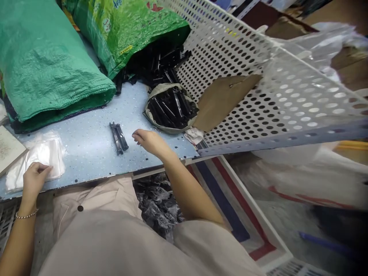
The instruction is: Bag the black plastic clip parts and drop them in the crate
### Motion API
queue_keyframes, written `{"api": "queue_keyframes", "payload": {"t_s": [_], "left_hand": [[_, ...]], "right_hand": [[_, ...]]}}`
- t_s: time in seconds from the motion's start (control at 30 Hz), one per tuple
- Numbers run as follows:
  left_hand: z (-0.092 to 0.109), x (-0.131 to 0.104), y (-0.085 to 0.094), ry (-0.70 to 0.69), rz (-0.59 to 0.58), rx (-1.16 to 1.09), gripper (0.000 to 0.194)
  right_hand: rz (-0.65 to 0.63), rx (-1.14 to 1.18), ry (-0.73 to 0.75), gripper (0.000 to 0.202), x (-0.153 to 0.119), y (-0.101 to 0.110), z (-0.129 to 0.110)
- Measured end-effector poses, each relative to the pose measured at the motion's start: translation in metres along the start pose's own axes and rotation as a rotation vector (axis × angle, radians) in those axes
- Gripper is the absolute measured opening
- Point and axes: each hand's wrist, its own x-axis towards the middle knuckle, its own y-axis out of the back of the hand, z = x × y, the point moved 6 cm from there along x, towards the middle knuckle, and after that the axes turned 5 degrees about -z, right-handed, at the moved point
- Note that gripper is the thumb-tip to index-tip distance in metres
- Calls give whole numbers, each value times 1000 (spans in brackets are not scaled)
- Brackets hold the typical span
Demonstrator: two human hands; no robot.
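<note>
My left hand [36,177] is at the stack of clear plastic bags [53,151] on the left of the table, its thumb and fingers pinched at the near edge of a bag. My right hand [151,142] hovers over the blue table with its fingers curled together, and nothing shows in them. Just left of it lies a small group of long black plastic parts [118,138], side by side and apart from the hand. Behind my right hand, a rolled-down sack [159,124] is filled with more such black parts [172,107].
A green woven sack [57,69] lies at the left. Beside it, a printed green sack [138,27] spills black parts onto the table [86,153]. A white perforated panel [230,50] and brown cardboard [224,99] border the right side. A box [8,147] sits by the bags.
</note>
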Motion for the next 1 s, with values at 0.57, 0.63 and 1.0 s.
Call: {"api": "queue_keyframes", "payload": {"t_s": [0.57,0.63,1.0], "left_hand": [[-10,10,2,148,109,-684,42],[-10,10,0,166,66,-733,43],[-10,0,13,102,216,-575,21]], "right_hand": [[-251,107,-78,23,34,-61,-15],[-325,607,32,27,30,-81,-33],[-1042,1449,-161,8,6,-224,-179]]}}
